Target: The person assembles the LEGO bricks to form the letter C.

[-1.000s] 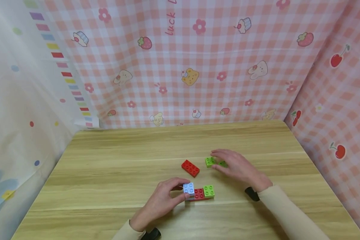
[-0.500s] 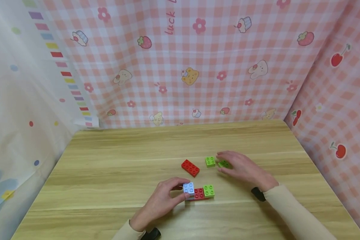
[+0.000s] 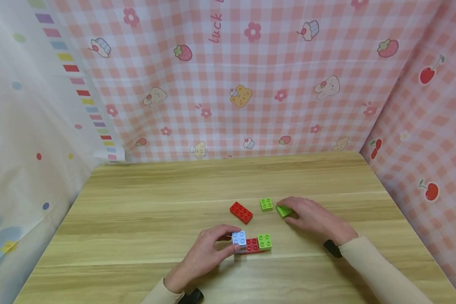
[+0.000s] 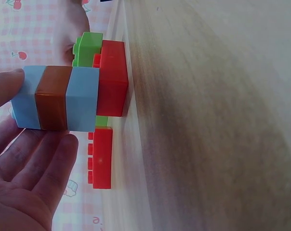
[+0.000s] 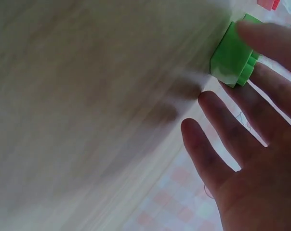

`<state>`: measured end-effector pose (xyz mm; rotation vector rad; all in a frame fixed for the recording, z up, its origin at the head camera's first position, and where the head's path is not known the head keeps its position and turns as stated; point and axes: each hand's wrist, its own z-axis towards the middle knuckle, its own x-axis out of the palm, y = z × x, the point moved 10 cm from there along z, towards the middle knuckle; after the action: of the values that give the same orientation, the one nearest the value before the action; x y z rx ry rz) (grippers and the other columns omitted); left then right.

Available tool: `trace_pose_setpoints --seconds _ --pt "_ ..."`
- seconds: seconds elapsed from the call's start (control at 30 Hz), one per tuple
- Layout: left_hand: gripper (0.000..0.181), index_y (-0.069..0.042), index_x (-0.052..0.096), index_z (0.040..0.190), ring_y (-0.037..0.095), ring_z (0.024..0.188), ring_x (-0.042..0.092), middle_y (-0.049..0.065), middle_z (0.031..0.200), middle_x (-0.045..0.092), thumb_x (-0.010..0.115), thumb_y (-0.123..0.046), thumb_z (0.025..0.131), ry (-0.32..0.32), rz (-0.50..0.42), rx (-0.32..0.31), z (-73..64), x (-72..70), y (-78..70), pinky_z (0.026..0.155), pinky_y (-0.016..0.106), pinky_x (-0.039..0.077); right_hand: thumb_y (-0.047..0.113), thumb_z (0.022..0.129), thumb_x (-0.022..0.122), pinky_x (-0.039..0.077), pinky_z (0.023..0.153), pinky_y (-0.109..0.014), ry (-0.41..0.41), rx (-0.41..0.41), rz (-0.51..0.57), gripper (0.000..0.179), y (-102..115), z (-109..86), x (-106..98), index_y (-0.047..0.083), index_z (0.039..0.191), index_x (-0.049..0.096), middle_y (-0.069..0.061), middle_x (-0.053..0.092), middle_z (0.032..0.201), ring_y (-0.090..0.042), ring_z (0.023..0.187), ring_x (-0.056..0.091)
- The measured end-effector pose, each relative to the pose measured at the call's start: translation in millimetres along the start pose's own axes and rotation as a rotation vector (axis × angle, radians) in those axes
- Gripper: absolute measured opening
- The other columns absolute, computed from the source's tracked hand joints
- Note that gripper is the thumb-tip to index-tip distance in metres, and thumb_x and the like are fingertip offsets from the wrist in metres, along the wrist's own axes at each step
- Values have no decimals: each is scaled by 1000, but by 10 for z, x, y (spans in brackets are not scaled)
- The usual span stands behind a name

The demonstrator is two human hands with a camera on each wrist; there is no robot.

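Observation:
My left hand (image 3: 207, 249) grips the top of a small stack at the table's middle. In the left wrist view, light blue bricks (image 4: 83, 98) with a brown brick (image 4: 54, 97) between them stand at one end of a red brick (image 4: 114, 79). A green brick (image 3: 264, 241) sits on that red brick's right end. Farther back to the right, my right hand (image 3: 313, 217) pinches a loose green brick (image 3: 283, 211) between thumb and fingers; in the right wrist view the thumb lies across this brick (image 5: 231, 55), while other fingers extend beside it.
Another green brick (image 3: 266, 204) lies just left of the right hand. A long red brick (image 3: 241, 213) rests at an angle behind the stack. The wooden table (image 3: 156, 190) ends at a pink checked curtain (image 3: 220, 84), with more cloth on both sides.
My right hand has moved right, away from the left loose green brick, and its thumb and fingers have closed on the right one. The left hand and stack have stayed in place.

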<state>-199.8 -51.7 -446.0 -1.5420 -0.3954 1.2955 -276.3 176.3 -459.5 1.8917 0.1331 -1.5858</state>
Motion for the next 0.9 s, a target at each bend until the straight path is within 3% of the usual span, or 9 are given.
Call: trace_pose_setpoints --seconds 0.17,0.73,0.9 --pt "35 -8 68 128 20 110 68 3 122 71 77 -16 95 -7 -7 9 -8 -1 -5 98 40 58 12 97 73 52 105 -51 -35 -19 -26 41 13 -41 -34 5 137 64 -11 66 132 -31 124 62" --pt "34 -9 68 128 21 110 68 3 122 71 76 -19 96 -5 4 10 -4 7 17 97 40 58 19 94 78 56 98 -49 -164 -90 -24 44 212 -169 -191 3 134 66 -11 68 126 -30 115 66" --pt "34 -9 68 128 20 110 68 2 122 71 77 -18 96 -12 0 17 -6 5 17 97 39 58 22 94 78 56 100 -49 -181 -70 5 46 240 -196 -214 5 135 65 -11 68 128 -30 118 65"
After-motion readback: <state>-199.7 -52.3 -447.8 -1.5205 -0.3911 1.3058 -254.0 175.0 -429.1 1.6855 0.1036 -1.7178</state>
